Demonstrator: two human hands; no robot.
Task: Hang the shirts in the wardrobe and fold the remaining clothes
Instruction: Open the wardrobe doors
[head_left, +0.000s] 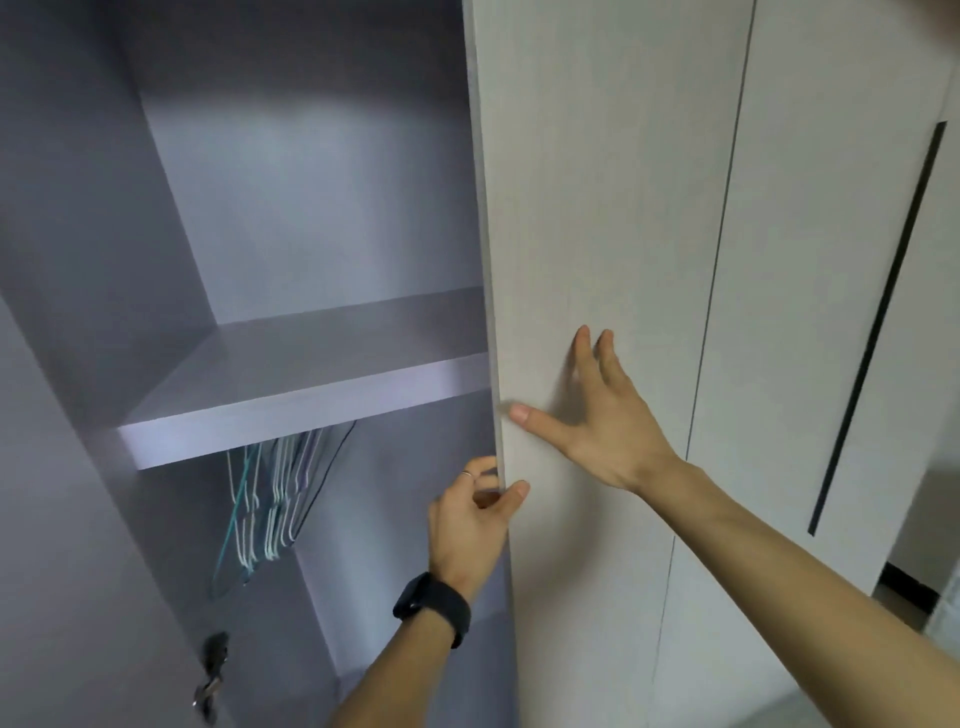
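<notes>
Since no shirt was in view, the task looked hardly begun: only the wardrobe stood open. The left hand gripped the edge of its door, fingers curled behind and thumb in front. The right hand lay flat on the door's face, fingers spread. Under the one shelf hung a bunch of bare hangers, too close together to count. All hanging and folding was left to do.
</notes>
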